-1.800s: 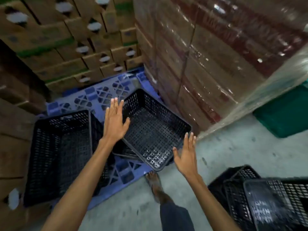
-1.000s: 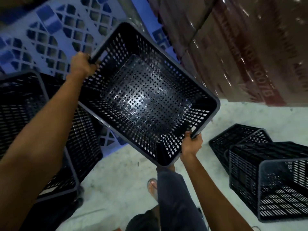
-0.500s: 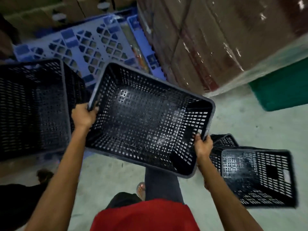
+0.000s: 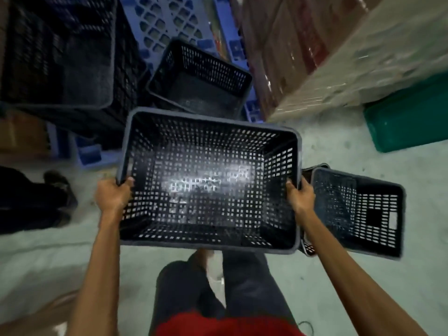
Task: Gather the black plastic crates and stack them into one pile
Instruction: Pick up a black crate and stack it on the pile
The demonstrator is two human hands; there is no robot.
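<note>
The left hand (image 4: 112, 194) is clamped on the left short rim of the carried crate (image 4: 208, 166), fingers curled over the edge and into the mesh wall. The right hand (image 4: 300, 196) grips the opposite short rim the same way. Between them the black crate hangs clear of the floor (image 4: 339, 146), mouth up and roughly level, with its long axis running left to right across the body.

Just beyond the right hand, almost touching that end of the carried crate, a tipped crate (image 4: 358, 214) lies on the floor with its mouth turned toward the camera. A second rim shows behind it, mostly hidden. This group lies to the right and lower, so the right hand is the nearer one.

Ahead, past the far long rim, another open crate (image 4: 201, 76) sits tilted at the edge of the blue pallet (image 4: 162, 23). A larger dark crate (image 4: 60, 52) stands to its left.

Which group becomes the pile cannot be told. If it is the right-hand one, the tipped crate probably needs righting before this one can nest in it.
</note>
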